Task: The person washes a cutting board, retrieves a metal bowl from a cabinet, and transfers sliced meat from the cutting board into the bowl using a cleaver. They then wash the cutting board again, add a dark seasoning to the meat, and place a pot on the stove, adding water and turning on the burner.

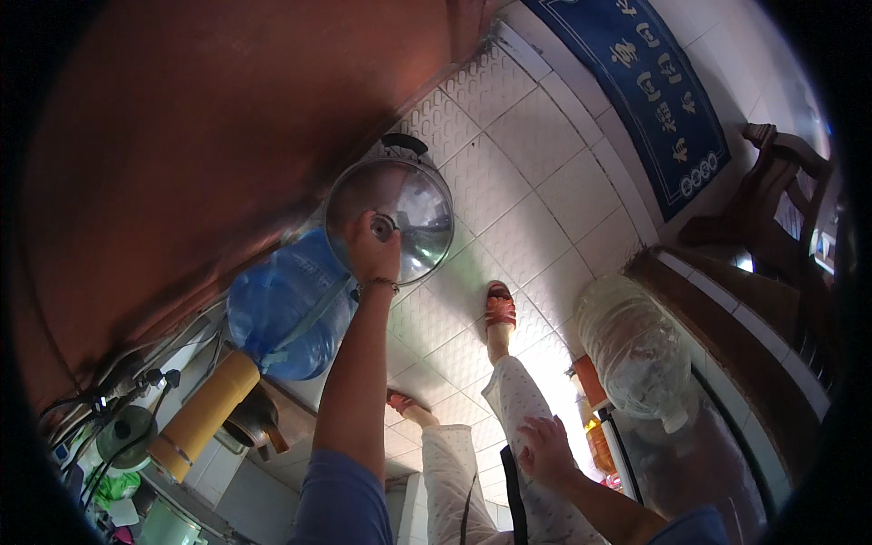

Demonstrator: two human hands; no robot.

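My left hand [375, 255] grips the round centre knob of a shiny metal pan lid [426, 218]. The lid sits over a pan whose black side handle [405, 144] sticks out beyond the rim; the rest of the pan is mostly hidden. A bracelet circles my left wrist. Just below the lid lies a blue plastic water jug [293, 306] with a strap across it. My right hand [548, 449] hangs beside my patterned white trousers [538, 402], fingers apart, with nothing seen in it.
A large clear plastic bottle [633, 347] lies at the right. A yellow cylinder [204, 415], cables and a dark pot [255, 415] are at lower left. A reddish-brown panel [204, 136] fills the upper left. A blue mat [647, 88] and dark wooden chair [770, 184] are at upper right.
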